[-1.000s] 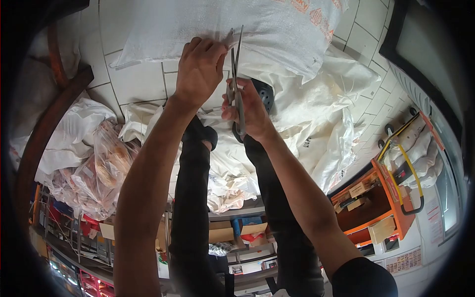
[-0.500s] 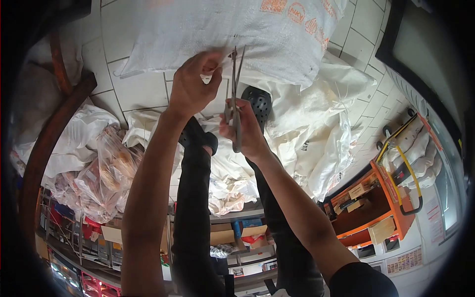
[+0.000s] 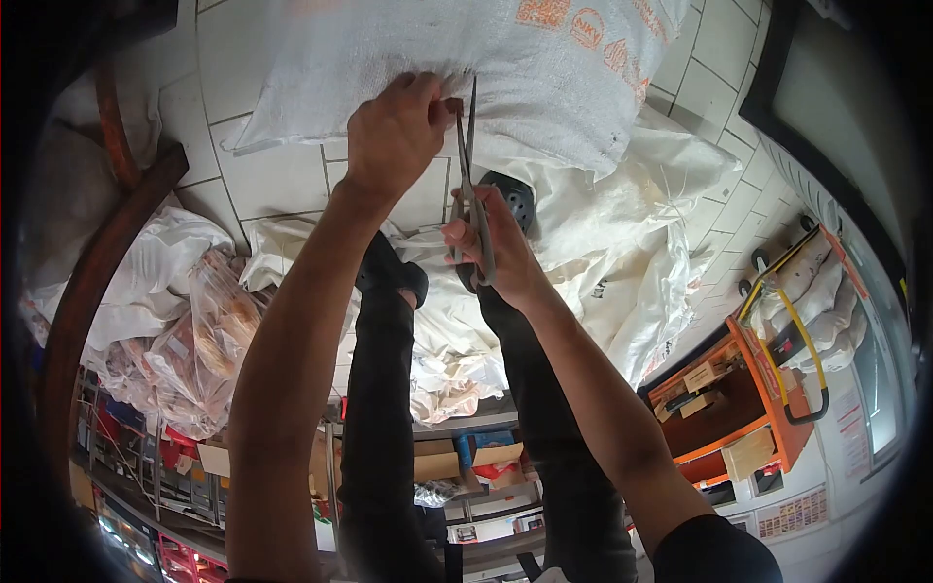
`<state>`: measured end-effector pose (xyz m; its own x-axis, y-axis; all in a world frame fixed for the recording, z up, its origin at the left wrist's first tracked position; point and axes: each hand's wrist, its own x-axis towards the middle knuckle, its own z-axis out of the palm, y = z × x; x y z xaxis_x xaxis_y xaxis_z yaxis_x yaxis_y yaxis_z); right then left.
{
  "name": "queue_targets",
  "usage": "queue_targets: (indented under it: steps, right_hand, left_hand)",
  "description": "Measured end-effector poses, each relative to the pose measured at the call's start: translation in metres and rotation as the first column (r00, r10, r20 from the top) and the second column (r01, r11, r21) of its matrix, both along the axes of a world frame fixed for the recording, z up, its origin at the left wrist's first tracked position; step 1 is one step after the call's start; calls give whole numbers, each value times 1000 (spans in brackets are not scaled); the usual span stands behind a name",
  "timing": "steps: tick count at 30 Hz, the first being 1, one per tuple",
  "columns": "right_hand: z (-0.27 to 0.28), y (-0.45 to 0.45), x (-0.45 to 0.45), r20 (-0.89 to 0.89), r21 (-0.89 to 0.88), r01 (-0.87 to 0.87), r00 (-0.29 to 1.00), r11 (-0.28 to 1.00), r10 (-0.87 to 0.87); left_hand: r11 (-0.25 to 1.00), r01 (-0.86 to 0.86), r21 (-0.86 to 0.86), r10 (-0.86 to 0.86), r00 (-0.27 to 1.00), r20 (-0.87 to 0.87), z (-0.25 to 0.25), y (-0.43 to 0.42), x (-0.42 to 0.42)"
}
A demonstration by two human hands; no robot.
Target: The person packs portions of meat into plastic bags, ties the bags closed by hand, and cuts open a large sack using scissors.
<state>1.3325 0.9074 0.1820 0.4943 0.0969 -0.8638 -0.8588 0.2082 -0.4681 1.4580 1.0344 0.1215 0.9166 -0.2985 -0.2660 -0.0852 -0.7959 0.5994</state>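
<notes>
A large white woven sack with orange print lies at the top of the view. My right hand is wrapped round the handles of metal scissors, their narrow blades slightly apart and pointing up at the sack's near edge. Beside the blade tips, my left hand is closed in a pinch against the sack's lower edge. Whatever lies between its fingertips is too small to make out.
Loose white sacks cover the floor around my black shoes. Clear bags lie at left near a curved brown bar. An orange shelf unit and a yellow-handled cart stand at right.
My left hand has moved up onto the sack's edge and closed its fingers. My right hand has shifted slightly right and up with the scissors, whose blades now point at the sack from a different angle.
</notes>
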Motion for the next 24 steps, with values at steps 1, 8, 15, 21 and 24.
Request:
queue_targets:
  steps: [1, 8, 15, 21, 24]
  right_hand:
    - [-3, 1, 5, 43, -5, 10, 999, 1000, -9]
    - [-36, 15, 46, 410, 39, 178, 895, 983, -178]
    - [-20, -14, 132, 313, -28, 204, 931, 978, -185]
    - [-4, -25, 171, 392, -46, 148, 912, 988, -118]
    - [-12, -15, 191, 464, -162, 121, 885, 979, -33]
  left_hand:
    - [998, 16, -65, -14, 999, 42, 5, 2, -3]
    - [965, 65, -253, -39, 994, 106, 31, 15, -4]
    - [956, -42, -292, 65, 995, 70, 42, 23, -11]
    - [935, -173, -308, 206, 976, 75, 43, 20, -18]
    - [923, -224, -313, 255, 965, 59, 44, 20, -20]
